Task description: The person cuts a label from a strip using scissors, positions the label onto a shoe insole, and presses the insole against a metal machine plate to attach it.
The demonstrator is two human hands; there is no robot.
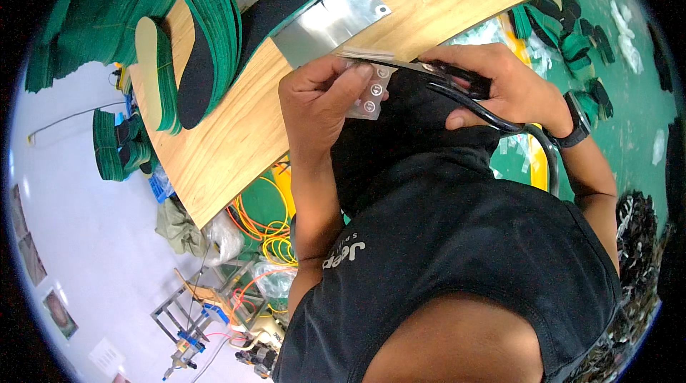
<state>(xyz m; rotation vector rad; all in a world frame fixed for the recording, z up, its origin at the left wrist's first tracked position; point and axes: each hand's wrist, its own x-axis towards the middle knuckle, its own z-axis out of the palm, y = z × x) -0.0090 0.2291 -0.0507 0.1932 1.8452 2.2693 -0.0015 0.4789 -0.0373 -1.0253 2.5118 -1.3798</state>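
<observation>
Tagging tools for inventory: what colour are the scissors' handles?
Black. The scissors' handles show best in the head view, in the right hand.

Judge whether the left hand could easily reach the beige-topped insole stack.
Probably not directly: the left hand holds a clear strip, and black-faced green insoles lie between that hand and the beige-topped stack.

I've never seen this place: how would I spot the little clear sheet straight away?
Find the pale wooden table, then the person's left hand at its near edge. Pinched in that hand is the small clear sheet. Its see-through film with round white marks sets it apart from the black-handled scissors at its top.
</observation>
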